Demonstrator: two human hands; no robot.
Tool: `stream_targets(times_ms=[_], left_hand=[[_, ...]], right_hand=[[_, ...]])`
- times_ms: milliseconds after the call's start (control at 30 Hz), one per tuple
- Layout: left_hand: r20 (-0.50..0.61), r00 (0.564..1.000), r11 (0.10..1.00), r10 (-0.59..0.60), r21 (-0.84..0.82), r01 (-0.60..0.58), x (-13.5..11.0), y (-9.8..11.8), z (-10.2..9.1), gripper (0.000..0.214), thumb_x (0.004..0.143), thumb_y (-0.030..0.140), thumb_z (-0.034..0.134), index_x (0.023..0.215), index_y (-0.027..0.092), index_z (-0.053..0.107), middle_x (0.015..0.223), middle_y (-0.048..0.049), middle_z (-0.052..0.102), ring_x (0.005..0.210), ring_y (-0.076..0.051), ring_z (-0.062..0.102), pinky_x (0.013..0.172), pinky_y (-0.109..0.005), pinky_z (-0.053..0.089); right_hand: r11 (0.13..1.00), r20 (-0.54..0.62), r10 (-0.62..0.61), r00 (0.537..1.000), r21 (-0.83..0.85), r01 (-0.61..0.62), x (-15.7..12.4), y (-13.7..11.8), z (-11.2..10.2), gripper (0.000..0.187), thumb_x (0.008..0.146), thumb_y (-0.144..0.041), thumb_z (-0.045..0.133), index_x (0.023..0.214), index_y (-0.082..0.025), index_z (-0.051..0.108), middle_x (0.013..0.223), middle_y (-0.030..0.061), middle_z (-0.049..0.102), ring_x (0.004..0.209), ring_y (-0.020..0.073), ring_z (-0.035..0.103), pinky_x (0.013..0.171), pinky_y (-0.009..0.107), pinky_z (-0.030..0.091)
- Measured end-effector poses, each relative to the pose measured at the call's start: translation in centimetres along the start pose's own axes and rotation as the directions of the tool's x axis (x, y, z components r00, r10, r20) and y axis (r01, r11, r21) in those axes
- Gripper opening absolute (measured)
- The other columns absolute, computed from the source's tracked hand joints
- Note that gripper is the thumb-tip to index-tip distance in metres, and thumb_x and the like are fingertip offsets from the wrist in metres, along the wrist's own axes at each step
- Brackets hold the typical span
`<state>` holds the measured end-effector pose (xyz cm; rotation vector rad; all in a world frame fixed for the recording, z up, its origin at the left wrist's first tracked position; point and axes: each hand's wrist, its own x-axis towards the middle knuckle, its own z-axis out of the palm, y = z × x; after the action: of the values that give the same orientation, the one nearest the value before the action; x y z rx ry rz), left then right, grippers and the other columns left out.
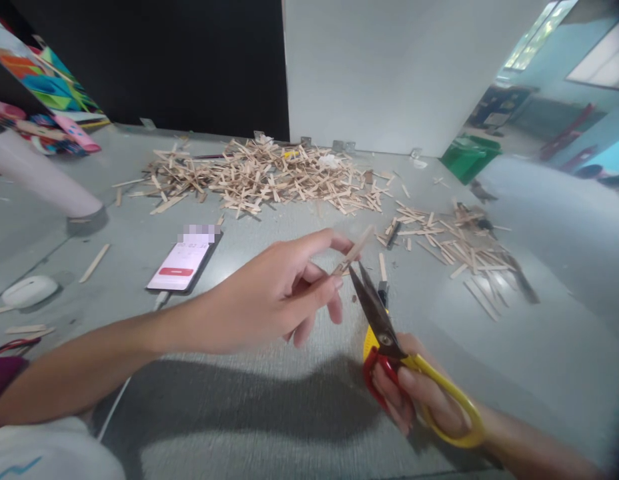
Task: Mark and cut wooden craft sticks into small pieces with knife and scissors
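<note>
My left hand (277, 293) pinches a short wooden stick (356, 251) between thumb and fingers, held above the grey table. My right hand (417, 393) grips red-and-yellow scissors (389, 337) by the handles, fingers through the loops. The dark blades point up and away, and their tips sit right beside the stick's lower end. A big heap of cut wooden sticks (259, 177) lies across the far middle of the table. A smaller pile of sticks (459, 243) lies to the right.
A phone (182, 263) with a lit screen lies left of my hand, its cable running toward me. A white oval object (29, 291) sits at the left. A green bin (469, 157) stands far right. A pale cylinder (44, 180) and colourful boards (44, 87) are far left.
</note>
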<state>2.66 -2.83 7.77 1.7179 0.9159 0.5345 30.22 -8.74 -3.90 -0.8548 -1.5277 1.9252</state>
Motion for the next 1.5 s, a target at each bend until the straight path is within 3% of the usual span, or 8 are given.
stream_targets(times_ms=[267,367,467,567,700,867,1167,1500], left_hand=[[-0.055,0.984,0.941,0.172,0.305,-0.147,-0.2,-0.7,0.4,0.03,0.108,0.027,0.055,0.137,0.024,0.059,0.071,0.0059,0.074,0.044,-0.006,0.057,0.046,-0.019,0.04],[-0.062,0.986,0.953,0.153,0.275,-0.13,-0.5,-0.5,0.5,0.03,0.11,0.03,0.053,0.141,0.027,0.051,0.074,0.0058,0.076,0.046,-0.008,0.059,0.046,-0.02,0.039],[-0.117,0.984,0.975,0.136,0.193,-0.112,-0.8,-0.2,0.3,0.02,0.112,0.035,0.053,0.129,0.027,0.046,0.081,0.0052,0.077,0.049,-0.008,0.056,0.047,-0.02,0.04],[-0.194,0.967,0.968,0.167,0.219,-0.123,-0.7,0.1,-0.3,0.01,0.11,0.034,0.057,0.113,0.025,0.059,0.069,0.0068,0.07,0.048,-0.007,0.048,0.046,-0.019,0.036],[-0.301,0.933,0.952,0.197,0.288,-0.108,-0.4,0.4,-0.9,0.021,0.106,0.034,0.063,0.095,0.021,0.075,0.064,0.0039,0.063,0.052,-0.008,0.045,0.045,-0.02,0.032],[-0.253,0.954,0.949,0.159,0.307,-0.077,-0.4,0.5,-1.1,0.034,0.107,0.031,0.061,0.078,0.019,0.071,0.058,0.0041,0.057,0.046,-0.006,0.038,0.042,-0.021,0.027],[-0.213,0.976,0.987,0.048,0.161,-0.013,-0.1,0.7,-1.1,0.026,0.105,0.034,0.064,0.089,0.018,0.076,0.059,0.0028,0.065,0.044,-0.007,0.041,0.039,-0.019,0.029],[-0.233,0.969,0.956,0.087,0.294,-0.015,0.1,-0.1,-1.0,0.034,0.107,0.036,0.059,0.081,0.018,0.072,0.058,0.0032,0.064,0.044,-0.006,0.046,0.044,-0.02,0.031]], right_hand=[[1.0,-0.009,0.005,1.0,-0.03,-0.005,-0.3,0.3,0.1,0.064,0.094,-0.078,0.059,0.065,-0.021,0.052,0.047,-0.0041,0.044,0.037,0.0086,0.041,0.039,0.019,0.031],[1.0,0.007,-0.008,1.0,-0.022,0.008,-0.3,0.3,0.1,0.062,0.097,-0.075,0.057,0.066,-0.021,0.051,0.048,-0.0042,0.043,0.038,0.009,0.041,0.039,0.02,0.029],[0.999,0.021,-0.03,0.999,-0.011,0.03,-0.4,0.0,0.0,0.059,0.099,-0.072,0.057,0.069,-0.021,0.051,0.05,-0.0042,0.044,0.04,0.009,0.041,0.04,0.021,0.031],[0.999,0.024,-0.048,0.999,-0.021,0.048,-0.5,-0.4,0.0,0.057,0.1,-0.071,0.057,0.072,-0.021,0.051,0.055,-0.0047,0.044,0.04,0.0084,0.042,0.04,0.019,0.035],[0.998,0.017,-0.056,0.998,-0.03,0.057,-0.3,-0.7,0.0,0.057,0.1,-0.071,0.058,0.072,-0.021,0.051,0.055,-0.0049,0.044,0.041,0.0077,0.042,0.039,0.018,0.034],[0.996,0.044,-0.034,0.998,-0.08,0.038,-0.2,0.1,-0.5,0.055,0.098,-0.07,0.062,0.074,-0.021,0.052,0.054,-0.0048,0.046,0.039,0.0087,0.044,0.04,0.019,0.036],[0.981,0.004,0.037,0.999,-0.19,-0.036,-0.4,-0.2,-0.2,0.05,0.102,-0.064,0.062,0.078,-0.022,0.052,0.055,-0.0068,0.045,0.041,0.0071,0.043,0.04,0.016,0.035],[0.953,-0.045,0.149,0.988,-0.261,-0.156,-0.2,-0.6,0.4,0.063,0.1,-0.077,0.054,0.071,-0.024,0.041,0.054,-0.0087,0.036,0.04,0.0062,0.039,0.038,0.015,0.034]])
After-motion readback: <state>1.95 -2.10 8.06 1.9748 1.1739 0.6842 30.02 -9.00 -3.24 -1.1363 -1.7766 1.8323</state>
